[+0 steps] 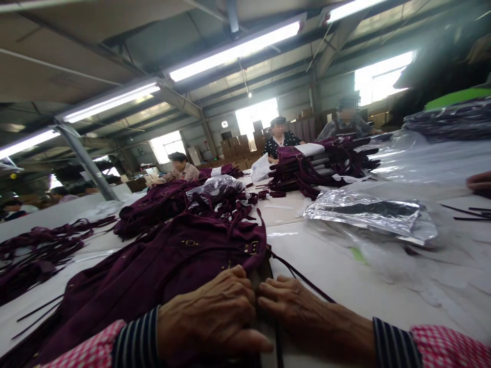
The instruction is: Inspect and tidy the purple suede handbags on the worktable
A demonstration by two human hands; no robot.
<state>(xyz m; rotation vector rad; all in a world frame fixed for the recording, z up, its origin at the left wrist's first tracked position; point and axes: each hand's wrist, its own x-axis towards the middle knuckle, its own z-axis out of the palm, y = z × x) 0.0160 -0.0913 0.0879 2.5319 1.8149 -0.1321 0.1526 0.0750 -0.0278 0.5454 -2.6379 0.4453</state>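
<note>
A dark purple cloth bag [153,266] with brass-coloured buckles and thin straps lies on the white table in front of me. My left hand [215,312] is closed on the bag's near right edge, its thumb stretched out toward the right. Close beside it, my right hand [295,304] has its fingers curled at the same dark edge, and its fingertips are hidden. Both hands are nearly touching. A thin purple strap [303,278] runs out from the bag behind my right hand.
More purple bags [153,204] lie behind, with a stack [318,161] farther right. Clear plastic packaging [372,214] covers the right side. Purple straps [46,245] are heaped at left. Several people sit across the table; another person's hand [479,182] shows at the right edge.
</note>
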